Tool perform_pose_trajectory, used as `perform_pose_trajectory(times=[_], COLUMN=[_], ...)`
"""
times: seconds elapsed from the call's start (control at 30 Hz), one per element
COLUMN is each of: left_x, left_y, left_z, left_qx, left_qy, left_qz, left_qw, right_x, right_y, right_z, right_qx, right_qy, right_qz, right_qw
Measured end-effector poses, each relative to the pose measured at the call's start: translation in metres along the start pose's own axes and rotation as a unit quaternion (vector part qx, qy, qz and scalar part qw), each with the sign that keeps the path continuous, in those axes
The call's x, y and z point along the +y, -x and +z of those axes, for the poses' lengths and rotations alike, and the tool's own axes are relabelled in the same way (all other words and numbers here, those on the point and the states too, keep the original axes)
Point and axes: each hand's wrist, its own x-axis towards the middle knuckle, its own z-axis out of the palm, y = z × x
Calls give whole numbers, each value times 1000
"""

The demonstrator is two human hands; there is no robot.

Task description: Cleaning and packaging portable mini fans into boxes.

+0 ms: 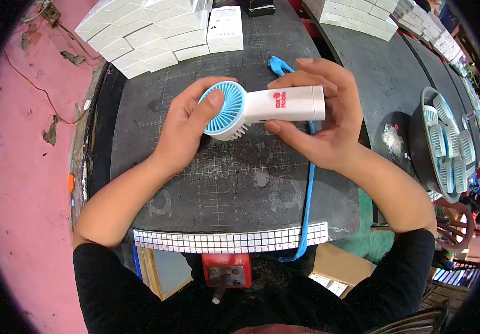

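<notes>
A white handheld fan with a light blue front grille is held level above a dark work table. Around the fan's round head, my left hand is closed, its thumb resting on the blue grille. My right hand curves about the handle's far end, with the thumb near the lower edge and fingers behind; whether it bears any of the weight is hard to tell. Red print marks the handle. Beneath my right hand a blue cord or strap runs over the table and hangs past its front edge.
Stacked white boxes stand at the back left, beside one box with print. A grey basin at the right holds several fans. A gridded ruler strip lines the front edge. An open carton sits below.
</notes>
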Motion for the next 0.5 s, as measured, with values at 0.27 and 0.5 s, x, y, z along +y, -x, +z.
perform_pose_trajectory(times=[0.27, 0.5], left_x=[-2, 2], left_y=[7, 7], left_z=[-13, -7], left_qx=[-106, -58], left_qy=[99, -51], left_qz=[-23, -24], left_qw=[989, 997], right_x=[-6, -7], right_y=[-2, 0], right_z=[1, 2], right_qx=[50, 51], right_qy=[-68, -71], right_qz=[136, 159], right_qw=[987, 983])
